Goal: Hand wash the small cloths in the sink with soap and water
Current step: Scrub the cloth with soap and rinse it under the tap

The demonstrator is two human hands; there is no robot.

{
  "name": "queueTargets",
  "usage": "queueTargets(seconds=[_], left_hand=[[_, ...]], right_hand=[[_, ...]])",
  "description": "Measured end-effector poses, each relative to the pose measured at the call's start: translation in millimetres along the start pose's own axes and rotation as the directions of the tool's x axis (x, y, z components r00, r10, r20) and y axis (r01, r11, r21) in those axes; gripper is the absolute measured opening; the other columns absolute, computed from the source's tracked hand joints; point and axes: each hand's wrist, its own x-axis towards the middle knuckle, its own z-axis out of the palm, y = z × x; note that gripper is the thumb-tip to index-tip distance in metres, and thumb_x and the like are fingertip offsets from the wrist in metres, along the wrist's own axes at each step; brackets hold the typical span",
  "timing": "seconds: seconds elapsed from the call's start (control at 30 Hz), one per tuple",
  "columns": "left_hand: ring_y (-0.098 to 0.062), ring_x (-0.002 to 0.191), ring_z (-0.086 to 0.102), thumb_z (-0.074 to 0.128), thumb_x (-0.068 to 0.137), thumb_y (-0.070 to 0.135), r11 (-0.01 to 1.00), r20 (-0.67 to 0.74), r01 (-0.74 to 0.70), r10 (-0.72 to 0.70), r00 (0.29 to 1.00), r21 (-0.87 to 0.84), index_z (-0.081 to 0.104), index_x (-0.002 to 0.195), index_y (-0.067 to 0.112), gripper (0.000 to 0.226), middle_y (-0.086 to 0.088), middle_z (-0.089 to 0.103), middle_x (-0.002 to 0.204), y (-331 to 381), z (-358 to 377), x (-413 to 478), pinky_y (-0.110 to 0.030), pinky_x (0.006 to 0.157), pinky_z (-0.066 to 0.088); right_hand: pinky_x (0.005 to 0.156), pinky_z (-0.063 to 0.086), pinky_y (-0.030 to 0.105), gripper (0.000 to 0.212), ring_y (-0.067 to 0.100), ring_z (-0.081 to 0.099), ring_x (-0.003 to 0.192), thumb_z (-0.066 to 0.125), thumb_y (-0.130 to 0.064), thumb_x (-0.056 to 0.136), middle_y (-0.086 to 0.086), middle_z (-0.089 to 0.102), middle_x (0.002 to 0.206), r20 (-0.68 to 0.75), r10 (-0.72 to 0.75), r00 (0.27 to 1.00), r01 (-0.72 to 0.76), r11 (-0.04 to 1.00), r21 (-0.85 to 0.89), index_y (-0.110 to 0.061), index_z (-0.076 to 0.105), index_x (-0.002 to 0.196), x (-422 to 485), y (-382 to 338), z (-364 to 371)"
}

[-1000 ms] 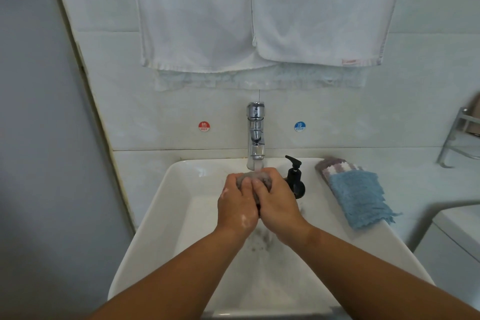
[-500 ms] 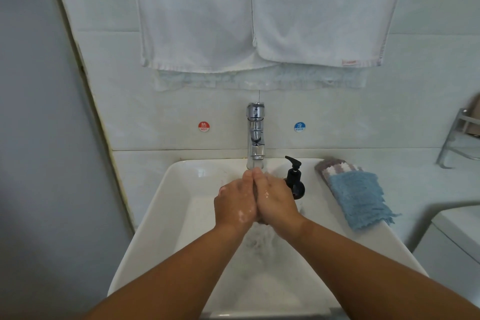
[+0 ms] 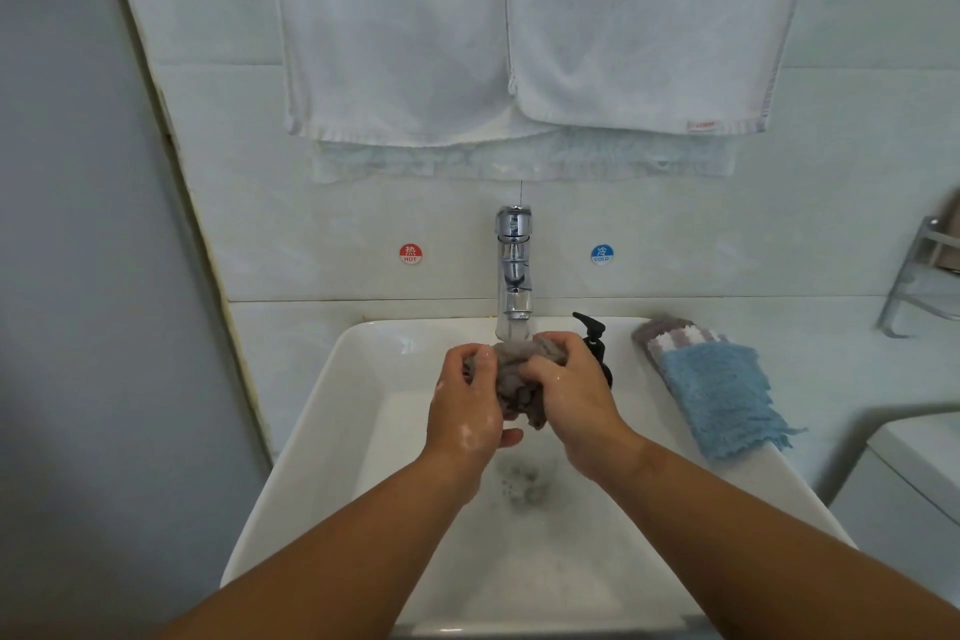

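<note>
Sink (image 3: 322, 411), white, sudsy water in basin; blue cloth (image 3: 722, 400) on its right rim, overlapping a striped cloth (image 3: 670, 335). Left hand (image 3: 465, 411) and right hand (image 3: 574, 395), soapy, both gripping a bunched grey cloth (image 3: 511, 374) above the basin, just under the tap (image 3: 514, 270); black pump (image 3: 592, 333) behind the right hand.

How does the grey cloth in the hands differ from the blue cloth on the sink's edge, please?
The grey cloth is bunched, gripped by the left hand and right hand under the tap; the blue cloth lies spread on the edge of the sink. The grey one is wet; the blue one looks dry. Both are small.
</note>
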Motion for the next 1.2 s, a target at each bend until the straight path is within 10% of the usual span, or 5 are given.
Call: queueTargets(seconds=[0.4,0.73,1.0,1.2], left_hand=[[-0.021,0.105,0.065,0.043,0.108,0.028,0.987,0.019,-0.114,0.113,0.993,0.113,0.052,0.12,0.038,0.018,0.001,0.063,0.116,-4.6,7.0,0.9,-0.044,0.09,0.061],[-0.015,0.092,0.065,0.04,0.108,0.033,0.971,-0.066,-0.098,0.115,0.991,0.22,0.055,0.112,0.02,0.02,0.001,0.065,0.1,-6.1,13.6,5.4,-0.026,0.074,0.055],[-0.022,0.101,0.066,0.032,0.108,0.041,0.811,-0.023,-0.123,0.166,0.986,0.572,0.062,0.106,0.021,0.037,0.001,0.069,0.103,-1.6,10.9,7.4,-0.037,0.09,0.054],[-0.024,0.09,0.066,0.042,0.106,0.042,0.937,-0.102,-0.113,0.155,0.983,0.331,0.063,0.091,0.023,0.031,-0.001,0.067,0.093,-2.9,5.9,7.3,-0.048,0.086,0.058]], right_hand=[[0.074,0.059,0.033,0.02,0.016,0.067,0.098,0.052,-0.038,0.103,0.002,0.069,0.109,0.078,0.072,0.994,-0.071,0.997,-0.022,-0.031,0.057,0.121,0.7,10.9,8.9],[0.089,0.057,0.043,0.015,0.013,0.07,0.091,0.052,-0.032,0.102,-0.003,0.073,0.093,0.005,-0.158,0.987,0.155,0.958,-0.241,-0.025,0.064,0.097,6.7,16.4,11.9],[0.079,0.062,0.042,0.051,0.015,0.073,0.077,0.041,-0.055,0.103,-0.004,0.075,0.076,0.021,-0.105,0.994,0.105,0.923,-0.37,-0.026,0.072,0.076,6.7,11.3,15.0],[0.059,0.063,0.044,0.042,0.027,0.073,0.069,0.041,-0.048,0.105,0.01,0.073,0.08,-0.024,-0.037,0.999,0.03,0.974,-0.226,-0.018,0.066,0.089,6.9,10.5,13.9]])
